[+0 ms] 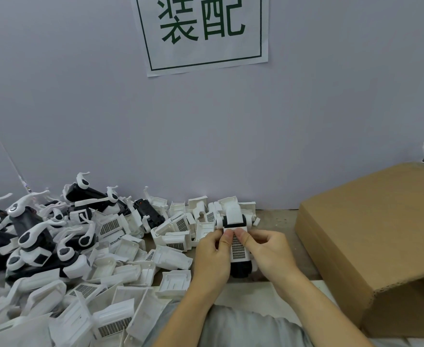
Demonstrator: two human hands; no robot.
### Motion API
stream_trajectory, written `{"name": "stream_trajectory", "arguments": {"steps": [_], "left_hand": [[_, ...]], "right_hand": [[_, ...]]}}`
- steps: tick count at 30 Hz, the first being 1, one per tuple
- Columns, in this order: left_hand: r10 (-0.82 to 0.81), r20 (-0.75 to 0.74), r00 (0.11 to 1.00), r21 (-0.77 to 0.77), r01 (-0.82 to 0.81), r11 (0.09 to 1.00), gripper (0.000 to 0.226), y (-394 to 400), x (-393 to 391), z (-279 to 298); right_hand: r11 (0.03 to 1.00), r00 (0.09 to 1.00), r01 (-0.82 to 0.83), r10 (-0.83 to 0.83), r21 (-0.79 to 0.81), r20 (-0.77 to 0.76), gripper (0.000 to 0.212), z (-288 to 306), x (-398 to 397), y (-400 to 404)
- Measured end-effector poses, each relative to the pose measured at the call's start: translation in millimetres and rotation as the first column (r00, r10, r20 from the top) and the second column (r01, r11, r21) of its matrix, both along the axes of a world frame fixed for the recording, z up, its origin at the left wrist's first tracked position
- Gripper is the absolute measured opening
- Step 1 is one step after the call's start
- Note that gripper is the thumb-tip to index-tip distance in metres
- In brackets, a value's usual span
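**A:** Two hands on one small unit, then. Where is it exactly?

**B:** Just left of the cardboard box (371, 246), near its front-left corner, over the bench (278, 222). The left hand (214, 256) and right hand (268, 254) are close together. Each is curled round one side of the black body (241, 269), and both thumbs (227, 238) press on the far end of the white grille cover (238, 247) lying on top of it.

**A:** How do you reckon it handles?

**B:** Light, I'd judge: thin moulded plastic, stiff rather than soft. The slotted grille looks like the weak spot, and hard pressure mid-panel might flex or crack it. The smooth white faces could also slip under dry fingers.

**A:** So where would you take hold?

**B:** By the sides of the black body, with the thumbs on the cover's solid edges rather than on the grille. I can't tell whether its clips have seated.

**A:** And the spares?

**B:** A heap of white covers (121, 259) lies further left of the box, well apart from it, mixed with black-and-white units.
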State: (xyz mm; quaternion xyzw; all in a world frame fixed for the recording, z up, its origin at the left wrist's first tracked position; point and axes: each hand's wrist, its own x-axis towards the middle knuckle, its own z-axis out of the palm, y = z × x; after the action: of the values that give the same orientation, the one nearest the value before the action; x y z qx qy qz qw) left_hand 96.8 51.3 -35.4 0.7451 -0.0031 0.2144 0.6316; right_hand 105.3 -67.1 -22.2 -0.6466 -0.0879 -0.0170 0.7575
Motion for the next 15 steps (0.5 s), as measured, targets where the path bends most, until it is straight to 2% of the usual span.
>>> {"name": "stream_trajectory", "arguments": {"steps": [5,9,11,15], "left_hand": [[-0.073,-0.022,0.997,-0.191,0.067,0.979,0.032,1.6,-2.6,1.4],[-0.171,-0.064,0.983,-0.266,0.148,0.952,0.027,1.6,-3.5,2.3],[-0.200,-0.077,0.977,-0.228,0.178,0.957,0.022,0.1,-4.1,2.2],[-0.102,-0.054,0.993,-0.072,0.098,0.993,0.017,2.4,-3.1,1.9]], "right_hand": [[0.992,0.991,-0.124,0.123,-0.012,-0.055,0.024,-0.3,-2.3,-1.0],[0.994,0.998,-0.051,0.047,-0.093,-0.049,0.029,-3.1,-0.1,-1.3],[0.993,0.999,-0.003,-0.002,-0.121,-0.039,0.032,-2.8,-0.2,-1.9],[0.987,0.999,0.031,-0.027,-0.155,0.029,0.023,-1.1,0.8,-3.5]]}}
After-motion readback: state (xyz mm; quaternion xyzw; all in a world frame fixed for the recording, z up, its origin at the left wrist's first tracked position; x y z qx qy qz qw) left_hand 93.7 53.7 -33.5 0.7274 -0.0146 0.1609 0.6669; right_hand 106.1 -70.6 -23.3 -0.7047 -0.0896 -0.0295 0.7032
